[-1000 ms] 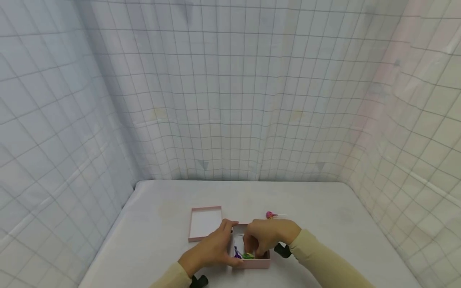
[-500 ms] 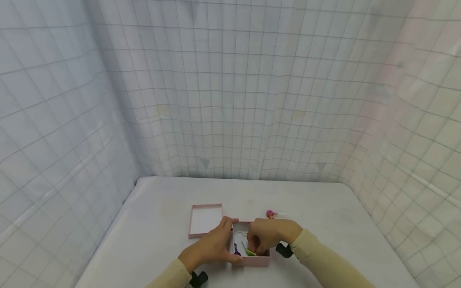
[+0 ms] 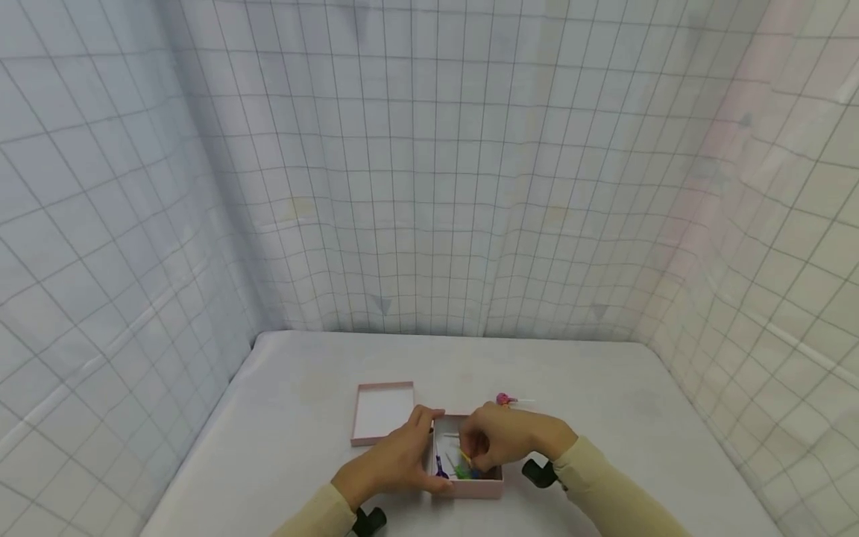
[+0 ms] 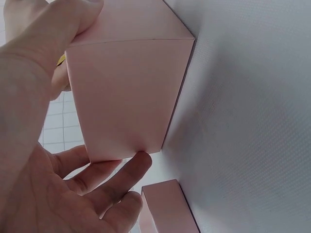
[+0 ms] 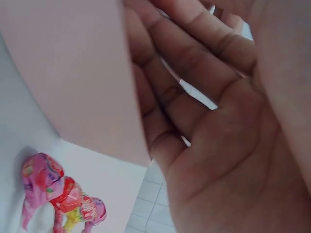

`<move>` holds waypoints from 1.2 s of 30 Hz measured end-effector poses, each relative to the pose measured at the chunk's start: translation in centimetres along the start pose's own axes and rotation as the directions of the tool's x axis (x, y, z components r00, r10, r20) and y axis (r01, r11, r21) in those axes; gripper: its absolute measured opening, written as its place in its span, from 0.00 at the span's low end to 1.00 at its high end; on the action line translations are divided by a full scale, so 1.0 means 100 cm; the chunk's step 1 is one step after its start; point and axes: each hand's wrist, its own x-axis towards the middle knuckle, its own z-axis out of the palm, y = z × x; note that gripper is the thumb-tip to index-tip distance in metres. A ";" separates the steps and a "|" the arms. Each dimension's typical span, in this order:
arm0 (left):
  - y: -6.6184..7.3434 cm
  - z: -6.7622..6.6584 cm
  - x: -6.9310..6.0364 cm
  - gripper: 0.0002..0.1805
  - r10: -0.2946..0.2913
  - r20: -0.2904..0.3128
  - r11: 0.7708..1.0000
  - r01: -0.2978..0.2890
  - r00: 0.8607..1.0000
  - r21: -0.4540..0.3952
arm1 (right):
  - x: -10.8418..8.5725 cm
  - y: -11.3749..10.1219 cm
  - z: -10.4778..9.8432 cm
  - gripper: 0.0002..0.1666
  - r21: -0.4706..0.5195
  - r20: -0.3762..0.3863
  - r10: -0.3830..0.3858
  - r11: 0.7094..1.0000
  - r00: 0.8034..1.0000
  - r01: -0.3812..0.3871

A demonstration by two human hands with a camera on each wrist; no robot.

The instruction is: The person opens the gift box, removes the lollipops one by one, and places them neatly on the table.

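Note:
A small pink open box (image 3: 467, 488) stands near the table's front. My left hand (image 3: 396, 456) grips its left side, thumb at the near edge and fingers at the far edge; in the left wrist view that hand (image 4: 87, 194) spans the pink wall (image 4: 126, 92). Inside lie lollipops with pale sticks, among them a purple one (image 3: 440, 468) and a green one (image 3: 461, 471). My right hand (image 3: 499, 432) reaches in from the right with curled fingers, pinching a lollipop with a yellow part (image 3: 465, 454). The fingertips are hidden in the right wrist view, where the palm (image 5: 223, 141) shows.
The pink-edged lid (image 3: 384, 412), white inside, lies behind the box to the left. Wrapped lollipops (image 5: 43, 177) lie on the white table beyond the box, partly behind my right hand. Grid-patterned white curtains (image 3: 429, 186) enclose the table.
My right hand has come up slightly and shifted right within the box, and a yellow part now shows at its fingers. The green lollipop is uncovered. My left hand keeps its grip.

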 end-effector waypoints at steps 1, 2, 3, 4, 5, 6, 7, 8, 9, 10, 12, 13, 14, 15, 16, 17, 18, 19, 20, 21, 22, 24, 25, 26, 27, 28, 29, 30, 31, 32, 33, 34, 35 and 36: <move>0.000 0.000 0.000 0.65 -0.002 0.000 1.000 0.002 1.000 0.002 | -0.001 0.001 0.000 0.12 0.010 -0.010 -0.009 1.000 1.000 0.009; 0.000 0.000 -0.001 0.65 -0.002 0.000 1.000 0.002 1.000 0.004 | -0.002 0.003 0.001 0.11 0.022 -0.021 -0.016 1.000 1.000 0.017; 0.000 0.000 -0.001 0.65 -0.004 0.001 1.000 0.004 1.000 0.004 | -0.003 0.005 0.001 0.10 0.029 -0.031 -0.022 0.999 0.999 0.023; 0.001 0.000 -0.001 0.65 -0.004 0.002 1.000 0.004 1.000 0.008 | -0.004 0.006 0.002 0.10 0.034 -0.041 -0.026 0.999 0.999 0.027; 0.001 0.000 -0.001 0.65 -0.004 0.003 1.000 0.004 1.000 0.009 | -0.006 0.008 0.003 0.10 0.033 -0.052 -0.030 0.999 0.998 0.032; 0.001 0.001 -0.002 0.65 -0.006 0.002 1.000 0.006 1.000 0.013 | -0.007 0.009 0.004 0.10 0.037 -0.064 -0.032 0.999 0.997 0.035; 0.001 0.000 -0.001 0.65 -0.006 0.002 1.000 0.006 1.000 0.015 | -0.008 0.010 0.003 0.11 0.042 -0.078 -0.037 0.998 0.996 0.040; 0.002 0.000 -0.001 0.65 -0.007 0.001 1.000 0.007 1.000 0.021 | -0.009 0.010 0.003 0.11 0.039 -0.097 -0.051 0.998 0.994 0.055; 0.002 0.000 0.000 0.65 -0.009 0.000 1.000 0.009 1.000 0.028 | -0.010 0.011 0.003 0.10 0.029 -0.117 -0.062 0.997 0.991 0.066; 0.002 0.000 0.000 0.66 -0.014 0.000 0.999 0.014 1.000 0.034 | -0.010 0.011 0.003 0.08 0.023 -0.135 -0.071 0.997 0.988 0.075; 0.002 -0.001 0.001 0.67 -0.024 0.004 0.999 0.024 1.000 0.047 | -0.012 0.012 0.003 0.04 0.012 -0.170 -0.093 0.995 0.981 0.097; 0.002 -0.001 0.001 0.67 -0.029 0.009 0.998 0.028 1.000 0.051 | -0.013 0.012 0.004 0.03 0.006 -0.187 -0.107 0.994 0.977 0.110; 0.002 -0.001 0.001 0.68 -0.030 0.013 0.998 0.030 0.999 0.060 | -0.014 0.013 0.004 0.02 0.001 -0.204 -0.117 0.993 0.972 0.120; 0.002 -0.001 0.002 0.69 -0.032 0.018 0.997 0.031 0.999 0.068 | -0.014 0.014 0.004 0.02 0.000 -0.219 -0.122 0.992 0.968 0.125; 0.001 -0.001 0.002 0.70 -0.034 0.023 0.997 0.032 0.999 0.074 | -0.015 0.014 0.004 0.03 -0.001 -0.232 -0.131 0.991 0.964 0.135; 0.001 -0.001 0.003 0.71 -0.032 0.026 0.996 0.030 0.999 0.082 | -0.016 0.015 0.004 0.03 0.000 -0.246 -0.137 0.990 0.960 0.142; 0.002 -0.001 0.003 0.72 -0.033 0.028 0.995 0.030 0.999 0.093 | -0.016 0.016 0.003 0.04 0.002 -0.258 -0.140 0.989 0.956 0.146; 0.002 -0.002 0.004 0.72 -0.031 0.028 0.995 0.029 0.999 0.100 | -0.017 0.016 0.003 0.04 0.005 -0.269 -0.141 0.989 0.953 0.148; 0.002 -0.002 0.004 0.73 -0.030 0.028 0.994 0.027 0.999 0.108 | -0.017 0.017 0.003 0.05 0.006 -0.277 -0.138 0.989 0.951 0.145; 0.002 -0.003 0.005 0.73 -0.029 0.028 0.993 0.025 0.999 0.112 | -0.017 0.018 0.003 0.05 0.007 -0.283 -0.133 0.990 0.950 0.141; 0.003 -0.003 0.004 0.72 -0.026 0.030 0.994 0.022 0.999 0.111 | -0.017 0.019 0.004 0.04 0.013 -0.289 -0.127 0.991 0.949 0.136; 0.004 -0.004 0.004 0.71 -0.022 0.033 0.993 0.018 0.999 0.116 | -0.017 0.021 0.005 0.02 0.017 -0.307 -0.117 0.992 0.945 0.129; 0.005 -0.004 0.003 0.70 -0.019 0.034 0.993 0.015 0.999 0.117 | -0.018 0.021 0.006 0.02 0.011 -0.319 -0.122 0.991 0.940 0.133; 0.005 -0.004 0.003 0.70 -0.017 0.035 0.993 0.012 0.999 0.121 | -0.018 0.022 0.006 0.04 0.006 -0.330 -0.124 0.991 0.936 0.133; 0.006 -0.004 0.003 0.70 -0.015 0.036 0.992 0.011 0.999 0.123 | -0.019 0.023 0.006 0.05 0.000 -0.342 -0.129 0.990 0.931 0.138; 0.006 -0.004 0.003 0.70 -0.014 0.036 0.992 0.009 0.999 0.127 | -0.020 0.024 0.006 0.07 -0.002 -0.352 -0.134 0.990 0.926 0.143; 0.006 -0.004 0.003 0.70 -0.013 0.035 0.991 0.008 0.999 0.137 | -0.021 0.025 0.006 0.08 -0.002 -0.359 -0.135 0.990 0.924 0.144; 0.006 -0.004 0.003 0.71 -0.011 0.034 0.989 0.006 0.999 0.145 | -0.021 0.026 0.006 0.08 -0.001 -0.364 -0.134 0.990 0.922 0.143; 0.005 -0.003 0.004 0.71 -0.010 0.035 0.988 0.005 0.999 0.152 | -0.022 0.026 0.006 0.09 0.002 -0.367 -0.132 0.990 0.921 0.142; 0.005 -0.003 0.004 0.72 -0.011 0.035 0.987 0.005 0.999 0.161 | -0.022 0.027 0.007 0.09 0.009 -0.368 -0.123 0.991 0.922 0.136; 0.004 -0.002 0.004 0.72 -0.010 0.036 0.987 0.004 0.999 0.163 | -0.023 0.028 0.007 0.09 0.013 -0.371 -0.117 0.991 0.921 0.131; 0.004 -0.002 0.005 0.73 -0.012 0.036 0.986 0.006 0.999 0.165 | -0.023 0.029 0.007 0.10 0.019 -0.372 -0.108 0.992 0.922 0.124; 0.004 -0.001 0.005 0.73 -0.016 0.037 0.986 0.010 0.999 0.166 | -0.023 0.029 0.007 0.10 0.023 -0.376 -0.101 0.993 0.921 0.118; 0.004 -0.001 0.006 0.74 -0.021 0.037 0.986 0.015 0.999 0.165 | -0.024 0.030 0.008 0.10 0.021 -0.381 -0.098 0.993 0.919 0.114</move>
